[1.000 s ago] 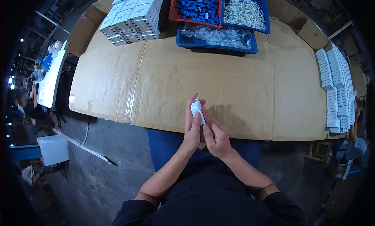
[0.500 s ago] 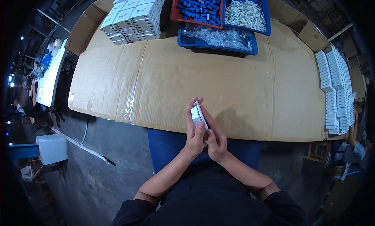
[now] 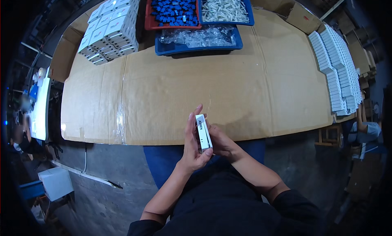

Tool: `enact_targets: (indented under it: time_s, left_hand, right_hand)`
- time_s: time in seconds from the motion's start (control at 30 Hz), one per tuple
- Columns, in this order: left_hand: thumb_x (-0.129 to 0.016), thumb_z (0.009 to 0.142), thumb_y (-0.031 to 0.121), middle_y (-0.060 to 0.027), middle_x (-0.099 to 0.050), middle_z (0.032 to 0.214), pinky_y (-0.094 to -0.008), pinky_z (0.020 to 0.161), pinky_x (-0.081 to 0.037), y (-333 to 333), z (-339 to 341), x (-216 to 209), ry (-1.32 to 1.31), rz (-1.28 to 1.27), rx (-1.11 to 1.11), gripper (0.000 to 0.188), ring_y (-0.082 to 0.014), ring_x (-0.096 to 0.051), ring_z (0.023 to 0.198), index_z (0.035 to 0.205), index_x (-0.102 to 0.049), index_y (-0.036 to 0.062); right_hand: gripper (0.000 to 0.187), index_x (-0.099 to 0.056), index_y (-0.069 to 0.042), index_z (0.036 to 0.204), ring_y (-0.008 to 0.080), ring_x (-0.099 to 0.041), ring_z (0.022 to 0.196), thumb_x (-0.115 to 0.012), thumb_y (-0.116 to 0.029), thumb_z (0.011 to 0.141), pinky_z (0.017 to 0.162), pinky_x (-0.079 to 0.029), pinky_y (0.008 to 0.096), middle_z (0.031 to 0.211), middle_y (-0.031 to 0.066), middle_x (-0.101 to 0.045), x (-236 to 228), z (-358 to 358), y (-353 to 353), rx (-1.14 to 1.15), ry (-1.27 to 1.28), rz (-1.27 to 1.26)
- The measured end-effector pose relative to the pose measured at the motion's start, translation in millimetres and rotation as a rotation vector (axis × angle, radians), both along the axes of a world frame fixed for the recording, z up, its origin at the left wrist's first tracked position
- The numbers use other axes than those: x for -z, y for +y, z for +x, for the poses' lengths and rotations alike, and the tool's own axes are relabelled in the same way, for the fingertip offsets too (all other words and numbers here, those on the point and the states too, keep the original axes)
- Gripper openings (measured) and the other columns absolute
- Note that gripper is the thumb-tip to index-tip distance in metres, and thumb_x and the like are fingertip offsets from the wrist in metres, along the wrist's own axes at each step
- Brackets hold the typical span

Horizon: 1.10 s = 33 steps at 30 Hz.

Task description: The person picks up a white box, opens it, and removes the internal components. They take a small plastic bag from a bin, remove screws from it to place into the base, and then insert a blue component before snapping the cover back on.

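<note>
One small white box (image 3: 203, 132) tilts just below the frame's middle, held in my half-curled left hand (image 3: 190, 149), thumb at its lower end. My right hand (image 3: 223, 143) bends close along its right side, fingers partly hidden; whether they grip, I cannot tell. Stacked white cartons (image 3: 118, 27) fill the upper left.

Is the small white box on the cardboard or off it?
Off the cardboard: the left hand and right hand hold the white box between them.
</note>
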<state>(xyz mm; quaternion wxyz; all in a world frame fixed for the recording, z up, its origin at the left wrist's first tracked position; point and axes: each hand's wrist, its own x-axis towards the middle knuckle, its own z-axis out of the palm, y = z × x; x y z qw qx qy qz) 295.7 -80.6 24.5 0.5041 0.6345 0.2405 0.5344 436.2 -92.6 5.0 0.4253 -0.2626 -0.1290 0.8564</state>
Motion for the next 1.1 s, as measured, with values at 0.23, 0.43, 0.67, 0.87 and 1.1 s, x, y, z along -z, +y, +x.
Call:
enact_targets:
  time_s: [0.23, 0.43, 0.67, 0.87, 1.1]
  left_hand:
    - [-0.070, 0.091, 0.058, -0.0263, -0.031, 0.158, -0.0481, 0.123, -0.024, -3.5, 3.7, 2.0, -0.033, -0.127, 0.005, 0.117, -0.0353, -0.032, 0.150, 0.164, -0.004, -0.0051]
    - [-0.065, 0.093, 0.060, -0.0245, -0.037, 0.153, -0.0471, 0.120, -0.029, -1.8, 5.3, -7.5, 0.008, -0.265, -0.039, 0.110, -0.0338, -0.038, 0.143, 0.163, -0.011, -0.0072]
    - [-0.066, 0.089, 0.057, -0.0271, -0.042, 0.144, -0.0494, 0.113, -0.037, 4.7, -8.6, 17.5, 0.195, -0.016, -0.259, 0.098, -0.0368, -0.044, 0.135, 0.154, -0.032, -0.0086]
    - [-0.067, 0.080, 0.080, -0.0276, -0.050, 0.134, -0.0471, 0.103, -0.046, 5.8, -3.3, 13.6, 0.134, 0.066, -0.424, 0.115, -0.0378, -0.055, 0.120, 0.147, -0.041, -0.0102]
    - [-0.050, 0.094, 0.069, -0.0254, -0.058, 0.123, -0.0456, 0.097, -0.048, 5.7, -7.1, 17.1, 0.225, 0.091, -0.522, 0.089, -0.0356, -0.058, 0.113, 0.134, -0.051, -0.0110]
  right_hand:
    - [0.046, -0.064, -0.008, 0.128, 0.0136, -0.069, 0.094, -0.055, -0.049, 0.108, 0.080, -0.058, 0.0320, 0.107, 0.0021, -0.070, 10.7, -0.7, 4.0, 0.152, -0.115, -0.044]
    - [0.042, -0.064, -0.010, 0.129, 0.0127, -0.067, 0.087, -0.064, -0.044, 0.105, 0.076, -0.057, 0.0290, 0.104, 0.0016, -0.068, -1.6, -10.9, 4.0, 0.328, -0.357, -0.168]
    - [0.048, -0.054, -0.002, 0.145, 0.0146, -0.062, 0.120, -0.065, -0.027, 0.105, 0.098, -0.054, 0.0307, 0.128, 0.0078, -0.066, -52.6, -25.4, -7.9, 0.279, -0.403, 0.048]
    - [0.048, -0.051, 0.000, 0.152, 0.0125, -0.061, 0.119, -0.059, -0.021, 0.109, 0.104, -0.048, 0.0289, 0.133, 0.0083, -0.066, -51.4, -36.7, -13.5, 0.334, -0.484, 0.216]
    - [0.047, -0.053, 0.002, 0.150, 0.0111, -0.061, 0.118, -0.055, -0.024, 0.111, 0.103, -0.048, 0.0280, 0.131, 0.0107, -0.068, -53.4, -40.9, -23.0, 0.294, -0.662, 0.307]
